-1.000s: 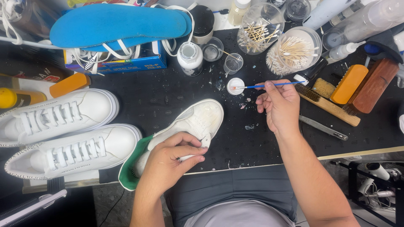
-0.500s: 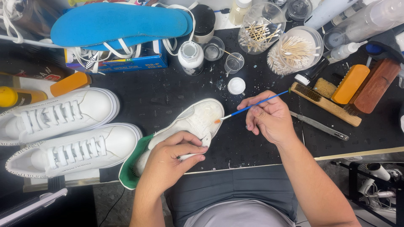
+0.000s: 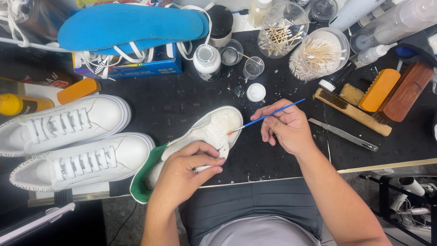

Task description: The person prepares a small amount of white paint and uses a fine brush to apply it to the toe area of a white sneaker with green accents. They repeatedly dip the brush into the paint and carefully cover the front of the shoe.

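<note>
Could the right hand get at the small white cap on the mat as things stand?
Probably yes. The white cap lies just beyond the right hand, with bare black mat between them and nothing over it. But the fingers are pinching a thin blue brush, so they are not free.

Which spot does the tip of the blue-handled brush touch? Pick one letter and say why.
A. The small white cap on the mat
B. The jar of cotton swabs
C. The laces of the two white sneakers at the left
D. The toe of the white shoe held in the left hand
D: the right hand holds the blue-handled brush with its tip on the toe of the white shoe, which the left hand steadies.
</note>
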